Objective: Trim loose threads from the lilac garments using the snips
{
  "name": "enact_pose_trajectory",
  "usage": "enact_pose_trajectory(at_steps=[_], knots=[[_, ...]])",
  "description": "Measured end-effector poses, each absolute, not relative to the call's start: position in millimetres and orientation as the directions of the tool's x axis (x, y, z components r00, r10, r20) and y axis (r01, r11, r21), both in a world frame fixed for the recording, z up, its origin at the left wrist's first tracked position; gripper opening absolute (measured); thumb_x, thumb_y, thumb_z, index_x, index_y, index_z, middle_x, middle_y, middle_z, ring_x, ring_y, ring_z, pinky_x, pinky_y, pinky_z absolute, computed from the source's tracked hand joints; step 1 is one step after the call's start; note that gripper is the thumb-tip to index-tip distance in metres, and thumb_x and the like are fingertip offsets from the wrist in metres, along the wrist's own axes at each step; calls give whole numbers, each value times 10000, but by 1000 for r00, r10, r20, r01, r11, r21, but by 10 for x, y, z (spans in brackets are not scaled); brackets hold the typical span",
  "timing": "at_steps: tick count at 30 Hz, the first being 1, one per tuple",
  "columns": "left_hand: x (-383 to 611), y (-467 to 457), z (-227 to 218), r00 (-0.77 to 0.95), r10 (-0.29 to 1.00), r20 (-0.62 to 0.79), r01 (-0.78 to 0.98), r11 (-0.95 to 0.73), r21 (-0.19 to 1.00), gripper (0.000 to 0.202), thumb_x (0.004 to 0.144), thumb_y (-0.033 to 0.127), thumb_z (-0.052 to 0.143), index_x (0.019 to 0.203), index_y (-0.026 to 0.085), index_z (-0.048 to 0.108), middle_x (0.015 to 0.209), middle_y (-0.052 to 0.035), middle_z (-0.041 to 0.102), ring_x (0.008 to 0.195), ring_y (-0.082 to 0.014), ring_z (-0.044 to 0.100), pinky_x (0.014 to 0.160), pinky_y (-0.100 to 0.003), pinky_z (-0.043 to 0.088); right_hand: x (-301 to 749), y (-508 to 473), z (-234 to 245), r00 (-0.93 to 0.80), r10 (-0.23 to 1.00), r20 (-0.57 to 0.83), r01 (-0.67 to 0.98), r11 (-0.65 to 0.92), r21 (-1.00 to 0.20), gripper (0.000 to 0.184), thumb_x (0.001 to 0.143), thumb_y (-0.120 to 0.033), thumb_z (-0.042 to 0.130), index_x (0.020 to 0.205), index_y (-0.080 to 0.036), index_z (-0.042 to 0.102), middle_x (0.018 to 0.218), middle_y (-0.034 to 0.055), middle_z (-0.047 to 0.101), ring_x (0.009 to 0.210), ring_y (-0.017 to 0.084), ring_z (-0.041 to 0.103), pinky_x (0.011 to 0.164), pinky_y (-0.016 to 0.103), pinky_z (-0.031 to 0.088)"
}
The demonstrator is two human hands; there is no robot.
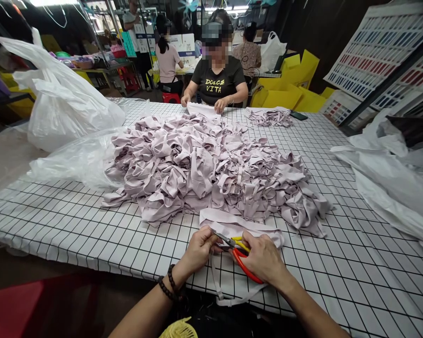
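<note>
My left hand (199,249) pinches the near edge of a pale lilac fabric piece (232,224) that lies flat at the table's front edge. Its thin straps (218,288) hang over the edge. My right hand (264,258) is closed round red-and-yellow thread snips (240,256), whose metal tip points left at the fabric by my left fingers. Just beyond lies a big heap of the same lilac pieces (211,169).
The table wears a white cloth with a black grid (74,225). Large clear plastic bags lie at the left (63,103) and right (391,173). Across the table a person in a black shirt (216,82) handles fabric; a small stack (270,117) lies beside them. Yellow boxes (289,84) stand behind.
</note>
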State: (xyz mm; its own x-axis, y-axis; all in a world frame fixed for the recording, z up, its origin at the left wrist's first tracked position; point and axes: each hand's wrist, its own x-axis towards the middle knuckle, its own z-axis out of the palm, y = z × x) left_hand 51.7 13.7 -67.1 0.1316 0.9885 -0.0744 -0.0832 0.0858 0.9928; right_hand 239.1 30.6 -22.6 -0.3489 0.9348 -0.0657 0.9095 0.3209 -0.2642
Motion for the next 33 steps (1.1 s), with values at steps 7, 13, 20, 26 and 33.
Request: enact_pose_trajectory(at_steps=[7,13,20,26,33], knots=[[485,126,-653,102,990,-100,-37,104,994,361,849,468,559,733,135,635,786,-12,540,578,-121,637,561,-249,538,2653,305,-248,-252,917,-309,551,-127,-825,358,771,-522,578,674,-242,377,562,-71,401,480,115,388,473,248,334],[340,-52,-565,68,989,-135,57,131,990,345,866,444,534,791,135,666,876,-64,607,525,-100,572,527,-260,530,3381,64,-275,68,941,-333,405,-331,-852,378,722,-572,625,694,-241,446,544,-38,518,462,141,475,488,295,432],[613,-356,-204,-88,996,-21,422,56,905,241,817,352,614,992,194,664,1018,-82,618,596,-130,554,596,-279,505,3345,-283,-579,337,899,-280,539,-428,-725,386,583,-472,731,705,-252,437,724,39,699,539,188,588,507,302,441],[1422,-185,-529,462,673,-577,59,626,778,230,790,344,608,909,152,647,732,-7,644,369,-93,528,333,-211,416,2998,-334,-569,361,908,-214,581,-398,-710,297,679,-460,611,705,-263,390,647,2,636,549,193,552,539,302,399],[1665,-103,-565,534,679,-504,-78,633,770,295,762,425,656,804,133,634,583,26,585,440,-77,532,413,-180,447,3070,-513,-509,184,956,-231,364,-284,-887,307,706,-430,649,806,-239,429,731,16,659,657,172,617,606,273,484]])
